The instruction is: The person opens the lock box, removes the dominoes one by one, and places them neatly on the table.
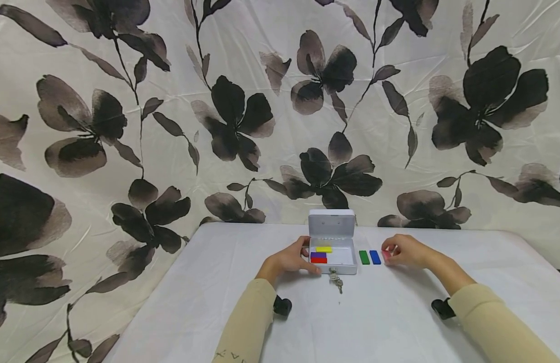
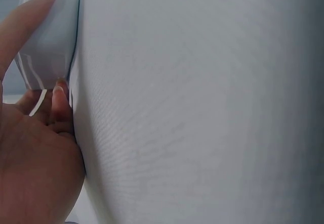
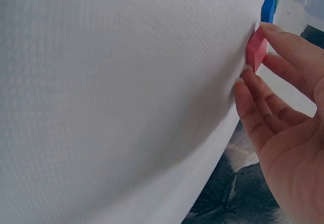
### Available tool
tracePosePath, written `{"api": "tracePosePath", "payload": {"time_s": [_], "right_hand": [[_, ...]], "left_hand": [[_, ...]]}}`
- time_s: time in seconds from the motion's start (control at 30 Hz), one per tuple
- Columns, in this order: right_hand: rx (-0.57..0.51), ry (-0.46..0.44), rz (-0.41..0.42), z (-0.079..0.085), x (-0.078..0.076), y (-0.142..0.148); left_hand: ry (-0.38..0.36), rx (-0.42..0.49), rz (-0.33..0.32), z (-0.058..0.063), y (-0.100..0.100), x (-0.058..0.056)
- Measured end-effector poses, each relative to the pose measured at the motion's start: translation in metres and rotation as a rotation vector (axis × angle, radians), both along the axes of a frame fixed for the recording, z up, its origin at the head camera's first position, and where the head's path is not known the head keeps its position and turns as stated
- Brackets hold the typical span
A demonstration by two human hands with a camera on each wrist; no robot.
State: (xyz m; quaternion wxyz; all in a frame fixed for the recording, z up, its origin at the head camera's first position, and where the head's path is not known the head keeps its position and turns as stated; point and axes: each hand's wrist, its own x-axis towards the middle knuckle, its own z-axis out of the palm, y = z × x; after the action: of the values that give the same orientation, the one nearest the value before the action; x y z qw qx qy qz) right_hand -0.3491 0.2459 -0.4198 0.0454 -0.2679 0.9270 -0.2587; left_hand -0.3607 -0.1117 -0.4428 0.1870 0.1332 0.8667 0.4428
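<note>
A white metal cash box [image 1: 331, 222] stands with its lid raised; inside lie a yellow block [image 1: 324, 249], a purple block [image 1: 318, 255] and a red block [image 1: 319, 260]. My left hand [image 1: 291, 258] grips the box's left side, its thumb along the front face [image 2: 50, 37] and the other fingers at the side. To the right of the box, my right hand [image 1: 407, 250] pinches a pink block [image 3: 256, 48] between thumb and fingers, low at the tabletop. Beside that block, a blue block [image 1: 375, 257] and a green block [image 1: 364, 257] lie in a row.
Keys [image 1: 337, 283] hang from the lock at the box front and lie toward me on the white table [image 1: 334, 333]. Behind the table hangs a pale cloth [image 1: 280, 141] with dark flowers. A black wrist camera [image 1: 282, 306] shows under the left sleeve.
</note>
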Motion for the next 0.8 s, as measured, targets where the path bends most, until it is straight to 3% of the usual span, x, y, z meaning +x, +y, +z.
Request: {"api": "tracePosePath", "payload": {"time_s": [0.8], "right_hand": [[0.030, -0.046, -0.034, 0.0005, 0.0005, -0.0039]], "left_hand": [[-0.005, 0.010, 0.007, -0.0015, -0.0005, -0.0004]]}}
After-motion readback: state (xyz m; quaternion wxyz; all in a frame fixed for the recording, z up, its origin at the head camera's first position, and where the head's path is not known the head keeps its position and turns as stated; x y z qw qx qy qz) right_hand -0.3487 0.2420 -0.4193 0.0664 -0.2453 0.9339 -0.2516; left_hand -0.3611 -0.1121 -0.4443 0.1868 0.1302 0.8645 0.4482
